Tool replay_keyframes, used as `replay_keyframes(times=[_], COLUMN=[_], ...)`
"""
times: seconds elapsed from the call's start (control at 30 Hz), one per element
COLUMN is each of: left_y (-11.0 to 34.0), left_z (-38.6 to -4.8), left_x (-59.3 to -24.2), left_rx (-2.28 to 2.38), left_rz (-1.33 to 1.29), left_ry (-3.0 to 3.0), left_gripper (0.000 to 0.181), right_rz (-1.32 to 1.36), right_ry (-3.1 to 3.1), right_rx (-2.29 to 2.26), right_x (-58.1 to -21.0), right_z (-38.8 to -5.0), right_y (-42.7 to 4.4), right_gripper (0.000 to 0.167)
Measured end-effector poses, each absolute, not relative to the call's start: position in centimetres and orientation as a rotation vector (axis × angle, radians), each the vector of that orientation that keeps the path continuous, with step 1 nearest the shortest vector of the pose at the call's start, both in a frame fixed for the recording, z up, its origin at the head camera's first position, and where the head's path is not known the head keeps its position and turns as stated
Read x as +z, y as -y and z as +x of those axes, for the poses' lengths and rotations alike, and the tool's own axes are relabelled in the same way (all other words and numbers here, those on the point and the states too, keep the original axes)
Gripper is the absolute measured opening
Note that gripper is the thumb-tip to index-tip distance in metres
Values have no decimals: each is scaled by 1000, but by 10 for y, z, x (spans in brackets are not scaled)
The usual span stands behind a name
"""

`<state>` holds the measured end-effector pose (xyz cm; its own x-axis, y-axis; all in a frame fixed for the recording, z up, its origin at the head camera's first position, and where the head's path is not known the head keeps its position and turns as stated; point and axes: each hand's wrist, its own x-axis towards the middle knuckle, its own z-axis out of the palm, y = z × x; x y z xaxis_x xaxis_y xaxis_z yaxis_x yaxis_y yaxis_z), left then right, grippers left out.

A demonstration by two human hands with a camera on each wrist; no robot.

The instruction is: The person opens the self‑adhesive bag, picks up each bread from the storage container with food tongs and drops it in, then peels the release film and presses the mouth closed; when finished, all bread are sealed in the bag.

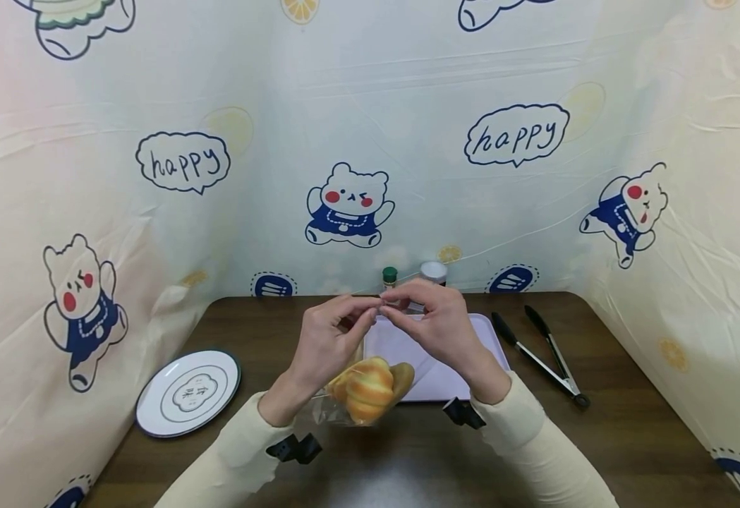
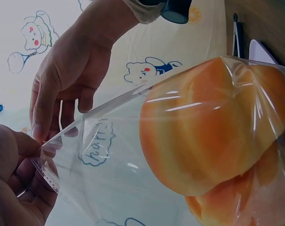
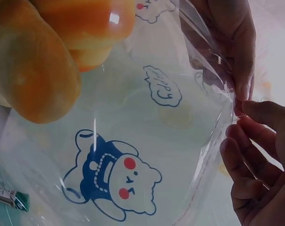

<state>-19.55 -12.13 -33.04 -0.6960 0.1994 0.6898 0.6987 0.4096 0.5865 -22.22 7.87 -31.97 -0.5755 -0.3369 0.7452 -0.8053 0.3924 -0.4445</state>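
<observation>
My left hand (image 1: pixel 331 335) and right hand (image 1: pixel 442 324) meet above the table, fingertips nearly touching. Between thumb and fingers, each pinches the top edge of a clear plastic bag (image 2: pixel 100 146), which hangs below them. Inside, near the bottom, sit a golden bread roll (image 1: pixel 366 388) and a browner, longer bread (image 3: pixel 34 61); the left wrist view shows them through the film. Along the bag's top edge runs a narrow strip with small reddish marks. Whether the bag's mouth is sealed I cannot tell.
Behind the bag lies a pale purple tray (image 1: pixel 482 330). Black-tipped metal tongs (image 1: pixel 550 367) rest to its right. A white plate (image 1: pixel 154 402) with a dark rim is at the left. At the back stand a green-capped bottle (image 1: pixel 389 275) and a white-lidded jar (image 1: pixel 434 271), before a printed cloth.
</observation>
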Motion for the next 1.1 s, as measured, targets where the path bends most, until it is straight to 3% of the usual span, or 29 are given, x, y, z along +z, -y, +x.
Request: replay_keyframes(times=[1.1], left_y=[119], left_z=[-194], left_x=[-330], left_rx=[-1278], left_rz=[-765], left_ry=[2152], left_gripper=[20], right_rz=[992], right_ry=[1940], right_rx=[763], right_x=[-324], right_z=[-227], right_y=[-78], right_gripper=[18])
